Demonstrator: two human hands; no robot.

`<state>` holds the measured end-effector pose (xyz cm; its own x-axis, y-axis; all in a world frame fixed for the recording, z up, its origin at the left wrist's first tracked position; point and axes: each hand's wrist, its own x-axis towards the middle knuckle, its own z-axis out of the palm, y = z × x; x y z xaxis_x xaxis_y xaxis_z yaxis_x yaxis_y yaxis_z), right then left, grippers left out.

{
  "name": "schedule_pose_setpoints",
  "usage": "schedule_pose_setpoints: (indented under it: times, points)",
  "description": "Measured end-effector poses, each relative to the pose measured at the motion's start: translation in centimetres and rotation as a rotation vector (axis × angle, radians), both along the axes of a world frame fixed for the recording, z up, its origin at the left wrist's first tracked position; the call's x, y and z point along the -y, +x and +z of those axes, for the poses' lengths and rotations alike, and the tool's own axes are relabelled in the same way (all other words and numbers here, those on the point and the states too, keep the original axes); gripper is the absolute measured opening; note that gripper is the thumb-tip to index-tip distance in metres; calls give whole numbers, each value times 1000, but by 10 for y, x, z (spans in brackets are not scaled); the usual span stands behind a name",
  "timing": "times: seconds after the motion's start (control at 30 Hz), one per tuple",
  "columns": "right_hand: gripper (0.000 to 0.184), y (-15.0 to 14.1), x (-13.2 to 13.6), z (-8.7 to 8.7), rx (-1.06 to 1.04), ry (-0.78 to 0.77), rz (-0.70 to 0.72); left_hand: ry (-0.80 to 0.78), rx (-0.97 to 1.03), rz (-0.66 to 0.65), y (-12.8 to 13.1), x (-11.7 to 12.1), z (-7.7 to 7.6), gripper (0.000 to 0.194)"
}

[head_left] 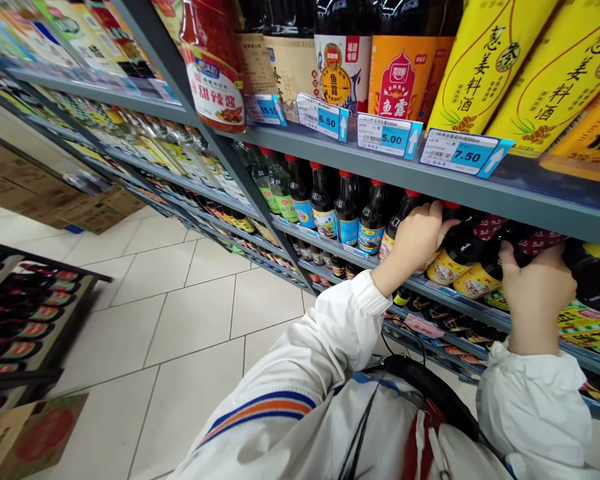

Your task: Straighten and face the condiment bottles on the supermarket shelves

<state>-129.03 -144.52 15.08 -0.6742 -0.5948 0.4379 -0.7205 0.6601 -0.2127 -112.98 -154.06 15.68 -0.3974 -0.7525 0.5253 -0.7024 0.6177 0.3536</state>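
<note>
My left hand reaches into the middle shelf, its fingers curled round the top of a dark sauce bottle with a red cap. Most of that bottle is hidden behind the hand. To its right, my right hand is closed round a dark bottle with a maroon patterned neck wrap; the thumb shows on the near side, while the other fingers are mostly hidden. Between the hands stand dark bottles with yellow labels. Left of them is a row of red-capped bottles with blue labels.
Above my hands runs the upper shelf edge with price tags. It bears yellow cooking-wine packs, fish sauce bottles and a red sauce bottle. A bottle rack and cardboard box stand left on the tiled floor.
</note>
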Motion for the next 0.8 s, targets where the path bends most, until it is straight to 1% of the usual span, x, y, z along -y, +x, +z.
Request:
schedule_pose_setpoints:
  times: [0.1,0.17,0.2,0.23,0.3,0.37,0.4,0.47,0.57,0.63,0.8]
  points:
    - [58,0,0,-1,-2,-9,-8,-28,-9,-95,13,2,-3,40]
    - [59,1,0,-1,7,-8,-10,-108,-44,-163,26,5,-7,36]
    - [59,2,0,0,13,-6,-9,-153,-79,-171,33,6,-9,33]
    - [59,2,0,0,18,-6,-12,-189,-123,-149,39,7,-11,31]
    - [59,3,1,1,26,-6,-13,-220,-220,-38,48,11,-15,32]
    - [60,4,1,1,32,-3,-35,-191,-284,92,49,15,-19,35]
    - [60,3,2,1,34,1,-47,-156,-291,134,48,16,-21,41]
    - [61,2,2,0,32,2,-58,-62,-269,167,42,19,-24,51]
    - [62,0,0,-3,26,-16,-38,41,-238,181,35,20,-26,49]
    - [63,-1,-2,-4,20,-24,-21,54,-239,172,35,21,-25,47]
    - [67,-5,-6,-7,-16,9,21,83,-227,85,39,20,-19,42]
